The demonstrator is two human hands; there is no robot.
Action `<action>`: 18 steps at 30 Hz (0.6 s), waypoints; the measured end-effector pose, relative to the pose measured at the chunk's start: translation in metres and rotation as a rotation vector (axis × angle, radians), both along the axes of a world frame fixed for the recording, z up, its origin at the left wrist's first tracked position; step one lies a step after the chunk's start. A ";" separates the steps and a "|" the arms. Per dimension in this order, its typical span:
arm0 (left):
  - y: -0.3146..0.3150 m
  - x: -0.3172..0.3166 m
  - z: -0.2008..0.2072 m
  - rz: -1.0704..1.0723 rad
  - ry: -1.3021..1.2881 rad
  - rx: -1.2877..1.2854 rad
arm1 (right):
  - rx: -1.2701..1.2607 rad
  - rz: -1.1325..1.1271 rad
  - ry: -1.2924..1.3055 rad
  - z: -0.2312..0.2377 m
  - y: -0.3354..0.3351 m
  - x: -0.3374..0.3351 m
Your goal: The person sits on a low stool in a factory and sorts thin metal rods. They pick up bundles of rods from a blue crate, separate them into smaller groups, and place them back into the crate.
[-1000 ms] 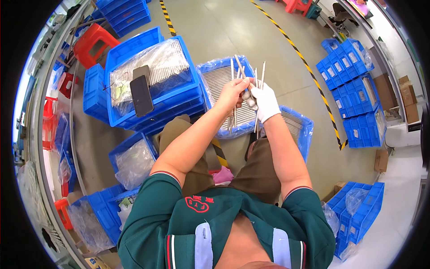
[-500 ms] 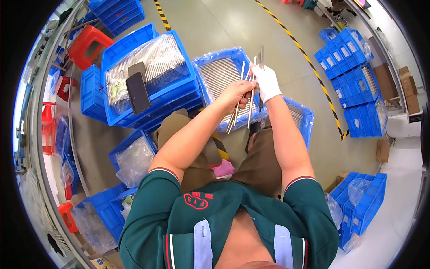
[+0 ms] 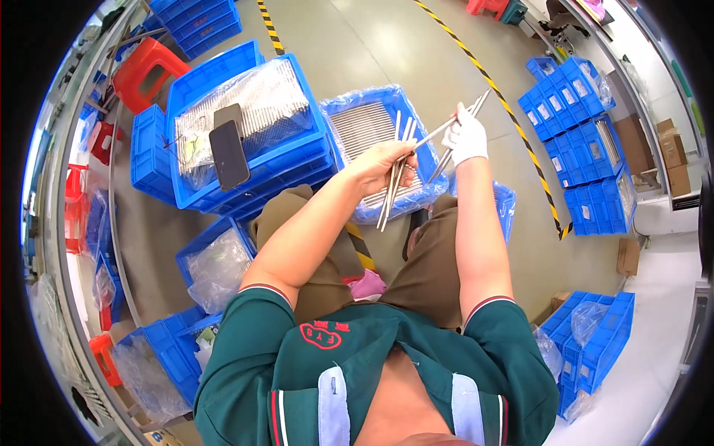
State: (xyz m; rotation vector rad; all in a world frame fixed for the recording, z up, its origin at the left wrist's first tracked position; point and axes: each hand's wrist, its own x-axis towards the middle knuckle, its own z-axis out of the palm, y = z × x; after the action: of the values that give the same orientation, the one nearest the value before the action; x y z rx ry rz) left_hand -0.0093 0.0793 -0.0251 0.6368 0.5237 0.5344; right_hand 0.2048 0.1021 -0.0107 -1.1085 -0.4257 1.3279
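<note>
Left hand (image 3: 383, 162) clamped on a rod bundle (image 3: 393, 182), gloved right hand (image 3: 467, 137) pinching two rods (image 3: 448, 126) (over the far crate (image 3: 349, 104)); best kept parallel, drawn singly.

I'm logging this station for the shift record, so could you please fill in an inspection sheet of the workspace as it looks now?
Surface: grey concrete floor, yellow-black hazard tape.
Job's things: thin silver metal rods in both hands; more in the plastic-lined blue crate ahead.
Clutter: black phone on the bagged rods in the big blue plastic crate; red plastic stool.
Grips: bare left hand shut on a bundle; white-gloved right hand shut on rods.
Cables: nothing seen.
Surroundings: stacked small blue bins, cardboard boxes.
</note>
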 end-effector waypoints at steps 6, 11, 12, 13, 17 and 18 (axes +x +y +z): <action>0.010 -0.006 -0.013 -0.070 -0.133 -0.030 | 0.114 -0.311 0.007 0.001 0.004 0.025; 0.012 -0.012 0.000 -0.016 -0.165 -0.083 | 0.012 -0.182 -0.057 0.007 -0.002 0.023; 0.012 -0.011 0.001 -0.002 -0.191 -0.094 | -0.016 -0.128 -0.117 0.011 -0.005 0.001; 0.013 -0.008 0.001 -0.011 -0.223 -0.091 | -0.042 -0.074 -0.177 0.013 -0.006 -0.017; 0.014 -0.001 -0.009 -0.049 -0.308 -0.058 | 0.042 0.223 -0.534 -0.001 -0.013 -0.057; 0.015 -0.002 -0.010 -0.052 -0.210 -0.030 | 0.048 0.277 -0.736 0.011 -0.015 -0.064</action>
State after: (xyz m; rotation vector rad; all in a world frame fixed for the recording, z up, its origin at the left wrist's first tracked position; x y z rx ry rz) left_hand -0.0115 0.0946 -0.0351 0.5570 0.3161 0.5366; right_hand 0.1404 0.0869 0.0004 -1.5225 -1.1786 1.0949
